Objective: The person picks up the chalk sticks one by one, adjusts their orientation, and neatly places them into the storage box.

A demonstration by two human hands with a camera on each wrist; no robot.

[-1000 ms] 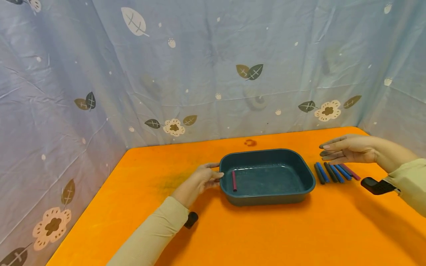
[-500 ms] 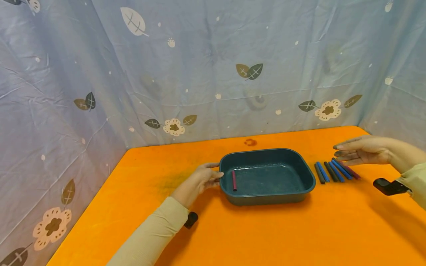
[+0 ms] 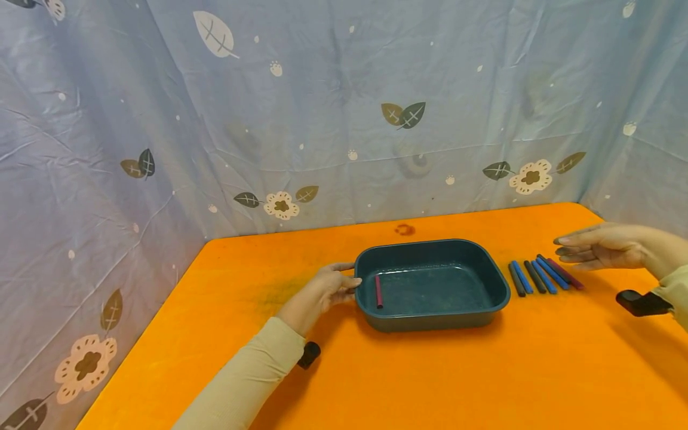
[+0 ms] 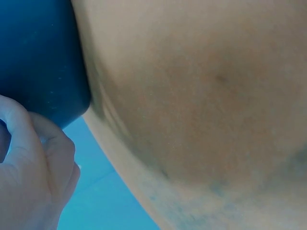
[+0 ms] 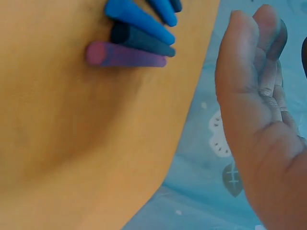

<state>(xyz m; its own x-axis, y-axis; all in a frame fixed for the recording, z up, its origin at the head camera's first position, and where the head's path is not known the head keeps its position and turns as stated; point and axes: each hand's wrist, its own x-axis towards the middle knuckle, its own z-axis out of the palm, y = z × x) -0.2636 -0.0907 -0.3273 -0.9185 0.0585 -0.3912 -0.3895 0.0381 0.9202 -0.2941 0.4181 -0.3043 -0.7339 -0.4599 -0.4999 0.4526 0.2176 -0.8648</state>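
Toward the orange worktop's point(image 3: 430, 382) far edge, the left hand point(image 3: 328, 286) pinches the tray point(image 3: 430, 323), seemingly to steady it, while the empty right hand point(image 3: 610, 246), fingers extended, hangs beside sticks point(image 3: 543, 277) near the far-right corner.

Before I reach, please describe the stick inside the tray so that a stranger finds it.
On the orange table stands a dark rectangular tray. Near its left end lies a maroon stick. It alone is inside; the other sticks lie outside, beyond the right end.
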